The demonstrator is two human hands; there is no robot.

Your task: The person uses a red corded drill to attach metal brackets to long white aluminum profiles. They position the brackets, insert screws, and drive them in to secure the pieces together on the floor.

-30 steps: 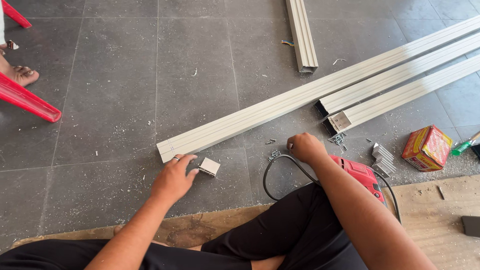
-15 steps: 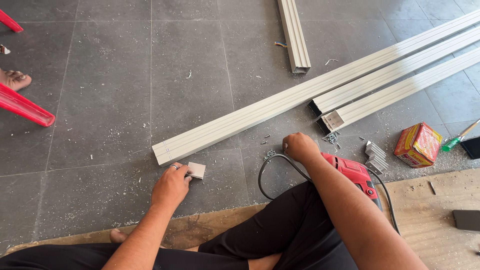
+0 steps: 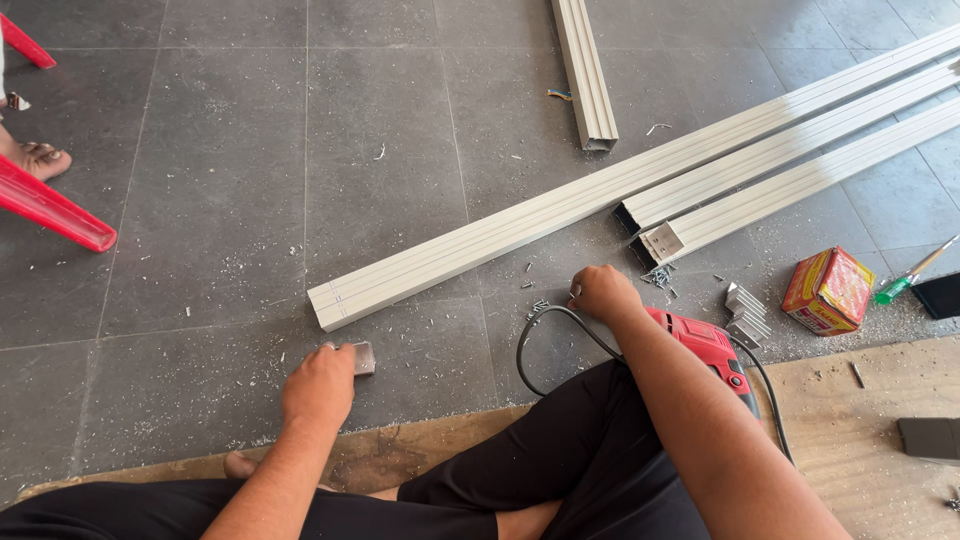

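At the far left edge a red chair leg (image 3: 55, 208) slants across the floor (image 3: 200, 150), with someone else's sandalled foot (image 3: 35, 158) just above it. Left of centre, low in the frame, the left hand (image 3: 320, 385) is curled over a small metal bracket (image 3: 364, 357), fingers closed on it against the tiles. Just above it lies the cut end of a long pale profile (image 3: 520, 232), which runs up toward the upper right corner. Two shorter profiles (image 3: 800, 165) lie beside it on the right, their open ends near the middle of the frame. The right hand (image 3: 603, 292) sits there as a closed fist, knuckles down by a black cable (image 3: 540, 335); what it grips I cannot tell. Loose screws (image 3: 660, 276) lie scattered just right of it. A red drill (image 3: 705, 345) rests behind the forearm. Further right are a stack of brackets (image 3: 745, 312), a red and yellow box (image 3: 828, 291), and a green-handled screwdriver (image 3: 905, 280).
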